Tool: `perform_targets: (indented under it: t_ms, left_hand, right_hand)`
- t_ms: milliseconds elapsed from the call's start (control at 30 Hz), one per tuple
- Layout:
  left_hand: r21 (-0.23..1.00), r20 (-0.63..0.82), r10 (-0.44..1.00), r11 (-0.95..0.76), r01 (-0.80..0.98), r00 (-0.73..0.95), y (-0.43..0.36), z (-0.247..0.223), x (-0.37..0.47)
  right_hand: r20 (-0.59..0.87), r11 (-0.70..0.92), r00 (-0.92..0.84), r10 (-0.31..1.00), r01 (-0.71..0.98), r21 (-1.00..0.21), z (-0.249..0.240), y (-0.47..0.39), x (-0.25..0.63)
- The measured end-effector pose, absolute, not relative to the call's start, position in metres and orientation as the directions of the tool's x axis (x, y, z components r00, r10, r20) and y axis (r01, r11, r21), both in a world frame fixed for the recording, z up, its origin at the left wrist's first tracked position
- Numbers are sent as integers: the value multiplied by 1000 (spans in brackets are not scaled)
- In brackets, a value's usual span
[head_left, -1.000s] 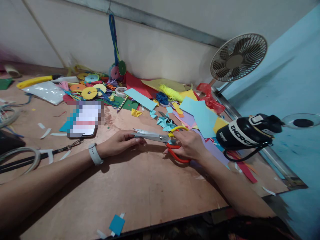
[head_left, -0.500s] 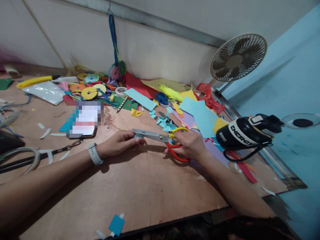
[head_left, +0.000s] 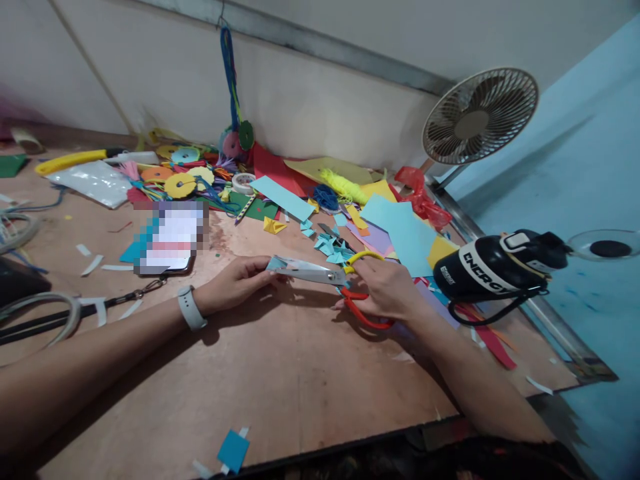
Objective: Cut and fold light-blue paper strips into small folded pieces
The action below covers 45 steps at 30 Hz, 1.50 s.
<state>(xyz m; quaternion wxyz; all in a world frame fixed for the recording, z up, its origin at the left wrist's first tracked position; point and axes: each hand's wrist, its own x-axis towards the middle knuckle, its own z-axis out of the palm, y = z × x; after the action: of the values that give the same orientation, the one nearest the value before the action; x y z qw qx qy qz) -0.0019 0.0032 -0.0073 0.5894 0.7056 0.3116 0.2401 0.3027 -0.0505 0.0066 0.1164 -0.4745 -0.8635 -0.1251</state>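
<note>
My right hand (head_left: 383,290) is closed round the yellow and red handles of a pair of scissors (head_left: 313,272), whose blades point left. My left hand (head_left: 250,280), with a pale watch (head_left: 191,308) on its wrist, pinches a small piece of light blue paper (head_left: 275,265). The blade tips lie at this paper; whether they cut into it I cannot make out. Just beyond the scissors sits a pile of light blue paper cuttings (head_left: 334,248). A folded yellow piece of paper (head_left: 273,225) lies behind my left hand.
A phone (head_left: 173,240) lies at the left, near a black strap (head_left: 100,311) and a tape roll (head_left: 75,320). On the right are a black bottle (head_left: 493,270) and a fan (head_left: 473,123). Coloured paper sheets (head_left: 400,230) and yarn (head_left: 343,187) fill the back. A blue paper square (head_left: 233,451) rests near the front edge.
The scissors have shifted slightly to the right, and their handles have spread apart. My right hand has moved a little right with them. My left hand stays nearly in place.
</note>
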Motion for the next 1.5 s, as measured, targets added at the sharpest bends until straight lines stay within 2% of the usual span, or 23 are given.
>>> perform_targets:
  t_ms: [133,500,900,1200,1400,1500]
  left_hand:
    - [988,-55,743,-55,142,668,3,-8,-2]
    - [985,-74,726,-53,163,684,2,-3,-1]
    - [988,-110,715,5,152,690,2,-2,0]
    - [995,-101,717,76,67,690,1,-4,0]
    - [988,-70,753,-36,148,654,1,-3,1]
    - [992,-65,807,-11,126,587,1,-3,3]
  right_hand:
    - [321,504,-522,790,852,145,10,-51,306]
    - [340,520,-545,766,837,170,12,-52,309]
    - [404,512,-585,704,811,282,13,-51,311]
    - [397,509,-578,713,816,274,13,-50,311]
    - [390,489,-557,733,830,268,14,-51,309]
    - [402,476,-529,747,849,232,11,-51,307]
